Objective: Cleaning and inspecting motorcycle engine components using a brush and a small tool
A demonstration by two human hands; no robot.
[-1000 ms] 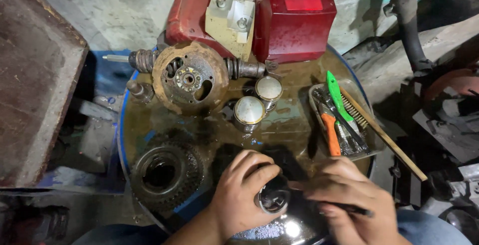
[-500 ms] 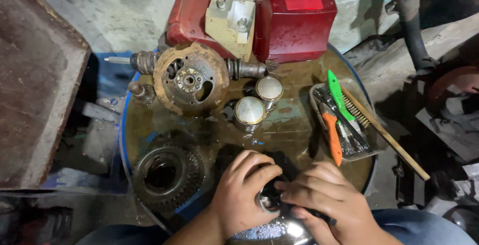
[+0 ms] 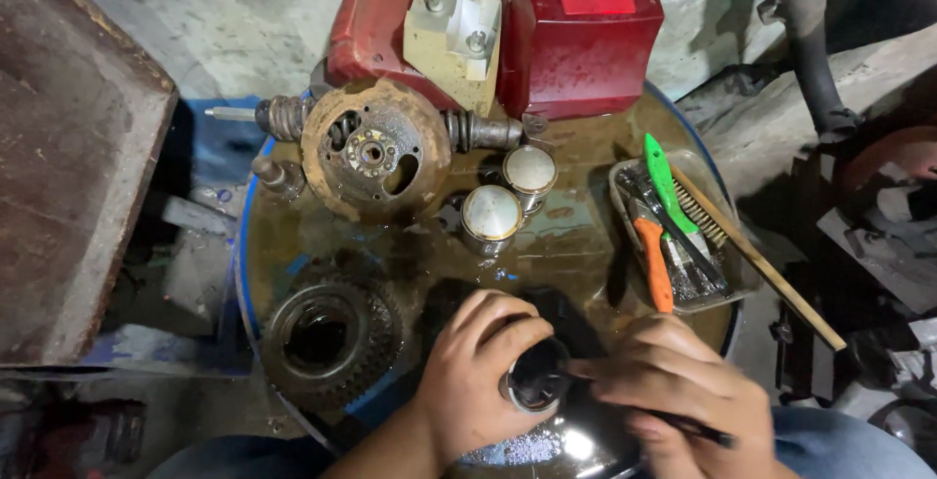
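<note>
Change since earlier frame: the right hand has shifted slightly to the right and now shows a thin dark tool clear of the fingers; the left hand stays wrapped on its part.
Left hand: fingers curled closed around a small dark cylindrical metal part, open end facing up.
Right hand: closed around a thin dark rod-like tool, whose tip reaches the cylinder's mouth; how far inside it goes cannot be told.
Location of part: near edge of the oily blue drum top, directly above a shiny metal surface at the frame bottom.
Left of hands: a dark, greasy toothed gear ring lying flat.
Centre: two round silver-topped pistons, just beside each other.
Far side: a rusty round engine housing, with a red metal cover and a cream block behind it.
Right side: a clear plastic tray holding a green-handled brush, an orange-handled tool and a wooden-handled wire brush.
</note>
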